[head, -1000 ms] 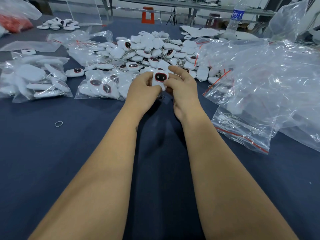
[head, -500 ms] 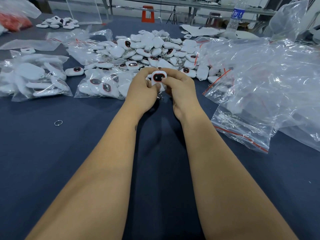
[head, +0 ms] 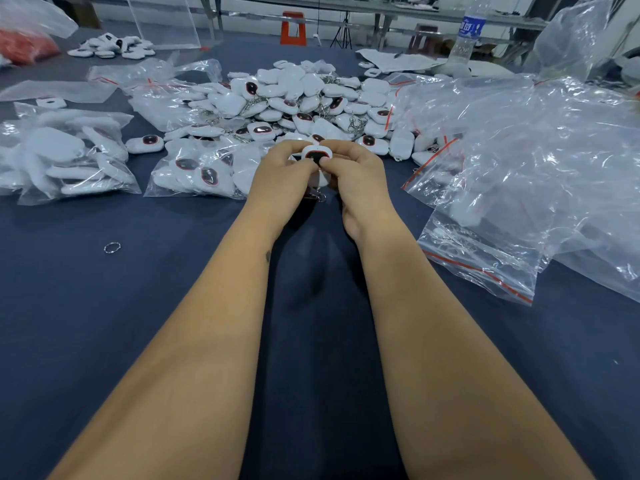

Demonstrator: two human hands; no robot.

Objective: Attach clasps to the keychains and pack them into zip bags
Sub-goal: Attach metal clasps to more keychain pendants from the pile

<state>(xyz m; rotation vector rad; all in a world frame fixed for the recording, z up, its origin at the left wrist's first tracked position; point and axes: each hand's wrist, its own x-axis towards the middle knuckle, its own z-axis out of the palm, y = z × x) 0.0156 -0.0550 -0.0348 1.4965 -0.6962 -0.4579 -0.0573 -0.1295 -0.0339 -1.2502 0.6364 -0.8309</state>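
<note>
White plastic keychain [head: 316, 156] pinched between left hand [head: 278, 174] and right hand [head: 358, 171], above the table [head: 104, 323] | judged light, rigid, smooth (slip is likely) | best gripped at the edges; clasp hardly visible

You hold a white keychain [head: 316, 154] with a black, red-rimmed oval face. The worktop [head: 104, 306] under your arms is dark navy. Your clear zip bags [head: 481, 261] carry red seal stripes; the stool [head: 293, 28] beyond is orange.
</note>
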